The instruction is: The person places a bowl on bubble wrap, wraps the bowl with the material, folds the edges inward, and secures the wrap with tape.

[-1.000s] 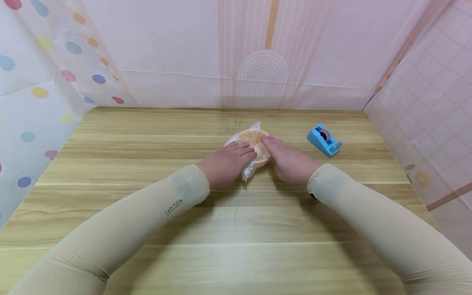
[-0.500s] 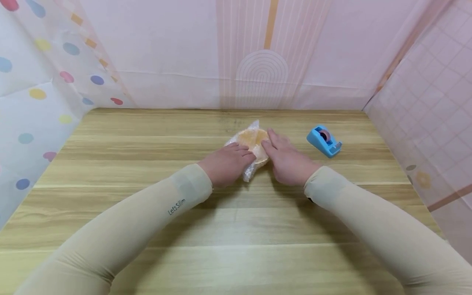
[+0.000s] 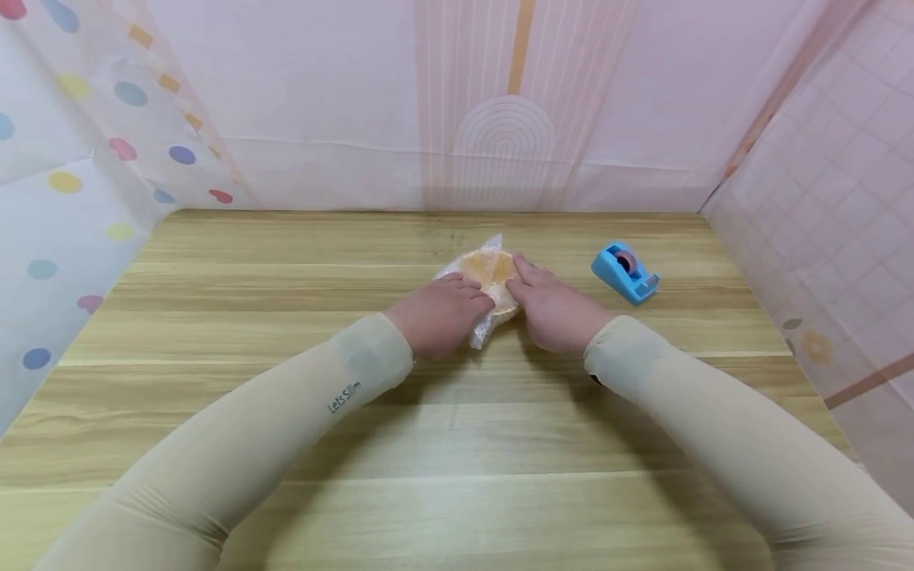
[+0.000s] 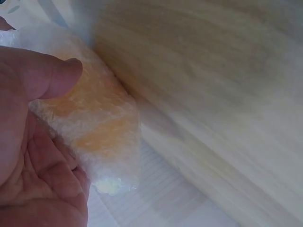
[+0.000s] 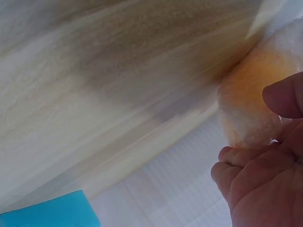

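An orange bowl [image 3: 502, 270] wrapped in clear bubble wrap [image 3: 484, 330] sits on the table between the two hands. My left hand [image 3: 444, 316] holds its left side, fingers lying over the rim. In the left wrist view the thumb presses the near side of the wrapped bowl [image 4: 102, 113]. From the right, my right hand [image 3: 560, 312] grips the bowl's edge. The right wrist view has its thumb on the near face of the wrapped bowl [image 5: 251, 101], with the fingers at the edge. Loose ends of wrap stick out at the far and near sides.
A blue tape dispenser [image 3: 625, 273] with a roll in it stands right of the right hand; part of the blue dispenser [image 5: 52, 213] shows in the right wrist view. Patterned sheets [image 3: 321, 103] enclose the wooden table [image 3: 457, 444] at the back and sides.
The right hand has shifted its fingers along the bowl's right edge, parting them from the thumb. The left hand stays almost where it was, and the bowl has hardly moved.
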Demonstrator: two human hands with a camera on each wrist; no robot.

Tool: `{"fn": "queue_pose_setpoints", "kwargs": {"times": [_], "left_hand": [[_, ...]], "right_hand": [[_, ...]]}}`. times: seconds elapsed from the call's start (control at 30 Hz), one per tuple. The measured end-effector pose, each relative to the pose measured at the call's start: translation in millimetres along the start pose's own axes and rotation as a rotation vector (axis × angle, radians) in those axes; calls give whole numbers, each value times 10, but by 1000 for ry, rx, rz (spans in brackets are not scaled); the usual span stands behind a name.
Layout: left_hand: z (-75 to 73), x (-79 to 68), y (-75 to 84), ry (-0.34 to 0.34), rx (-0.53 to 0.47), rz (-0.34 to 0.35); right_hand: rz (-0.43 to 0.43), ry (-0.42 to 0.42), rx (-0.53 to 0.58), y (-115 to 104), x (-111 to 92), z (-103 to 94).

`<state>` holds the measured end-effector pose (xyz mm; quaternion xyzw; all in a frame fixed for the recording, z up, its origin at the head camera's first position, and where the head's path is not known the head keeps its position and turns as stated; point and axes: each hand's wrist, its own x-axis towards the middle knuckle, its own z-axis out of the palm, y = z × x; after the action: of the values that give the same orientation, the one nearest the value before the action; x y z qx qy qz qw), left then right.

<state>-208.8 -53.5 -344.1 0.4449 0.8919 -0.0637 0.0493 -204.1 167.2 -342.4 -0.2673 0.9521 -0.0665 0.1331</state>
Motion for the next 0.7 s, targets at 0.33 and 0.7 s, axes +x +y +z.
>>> {"fn": "queue_pose_setpoints", "kwargs": {"times": [0.33,0.7], "left_hand": [[-28,28,14,-18,-1,-14],[-24,71,12,-14,13,-3]], "right_hand": [[19,-17,-4,-2,20,6],[10,-18,-16,-8,15,5]]}}
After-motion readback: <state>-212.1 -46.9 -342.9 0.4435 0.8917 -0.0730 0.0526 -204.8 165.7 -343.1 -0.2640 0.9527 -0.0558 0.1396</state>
